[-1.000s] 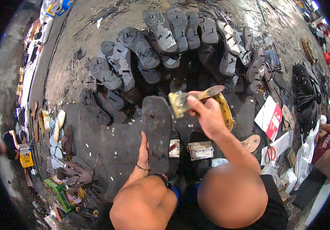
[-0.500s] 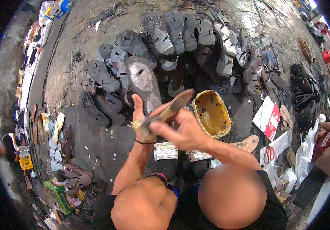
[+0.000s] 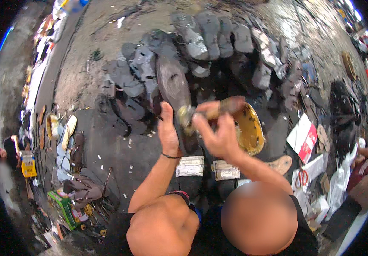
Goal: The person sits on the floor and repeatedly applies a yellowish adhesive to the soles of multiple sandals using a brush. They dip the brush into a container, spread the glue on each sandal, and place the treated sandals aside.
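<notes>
While left hand (image 3: 168, 133) holds sole (image 3: 173, 81), it looks long, dark grey, pale-smeared.

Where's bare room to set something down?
The dark mat between the left hand and the brown sandals is mostly bare, bar small scraps; likewise the brown floor left of the dark soles. Crowded: those soles, and around the scissors.

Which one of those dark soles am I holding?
The dark sole in your left hand, with the brush in your right hand over its nearer half; the other soles form an arc, unheld.
</notes>
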`<state>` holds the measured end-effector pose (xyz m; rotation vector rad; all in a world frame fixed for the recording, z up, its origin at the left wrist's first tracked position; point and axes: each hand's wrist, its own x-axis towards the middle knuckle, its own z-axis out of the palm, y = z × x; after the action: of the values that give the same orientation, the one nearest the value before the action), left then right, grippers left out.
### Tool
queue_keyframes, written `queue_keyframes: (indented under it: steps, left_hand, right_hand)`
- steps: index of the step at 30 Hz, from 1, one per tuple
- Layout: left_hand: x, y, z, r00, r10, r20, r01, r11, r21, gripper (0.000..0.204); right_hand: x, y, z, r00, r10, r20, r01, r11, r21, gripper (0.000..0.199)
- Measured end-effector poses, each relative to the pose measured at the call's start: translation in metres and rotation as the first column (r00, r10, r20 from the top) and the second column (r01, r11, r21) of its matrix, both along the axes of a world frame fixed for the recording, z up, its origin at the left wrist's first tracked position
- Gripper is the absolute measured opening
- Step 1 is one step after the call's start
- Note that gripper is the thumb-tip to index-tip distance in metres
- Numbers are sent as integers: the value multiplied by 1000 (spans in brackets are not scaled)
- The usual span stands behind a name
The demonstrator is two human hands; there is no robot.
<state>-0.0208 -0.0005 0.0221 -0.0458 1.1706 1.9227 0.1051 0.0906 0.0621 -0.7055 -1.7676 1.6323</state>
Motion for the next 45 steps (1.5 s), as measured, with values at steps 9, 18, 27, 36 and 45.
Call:
queue_keyframes:
  steps: [9,18,27,36,45]
  left_hand:
    - [-88,47,27,978,-23,207,-58,923,380,58]
    - [-12,-156,-73,802,111,-587,-376,857,-352,51]
    - [-142,-424,-53,475,18,-880,-730,-550,-406,100]
    - [-132,-504,-109,422,448,-788,-871,-41,-490,70]
    - [-52,-312,30,556,-274,-785,-578,552,-601,40]
  right_hand:
    - [28,11,12,997,-78,22,81,980,-182,26]
    - [102,45,-64,855,-373,361,216,888,406,23]
    - [151,62,-75,745,-615,259,226,597,770,27]
    - [204,47,-77,565,-126,815,-206,935,287,38]
    - [223,36,-60,457,-263,850,-198,901,386,40]
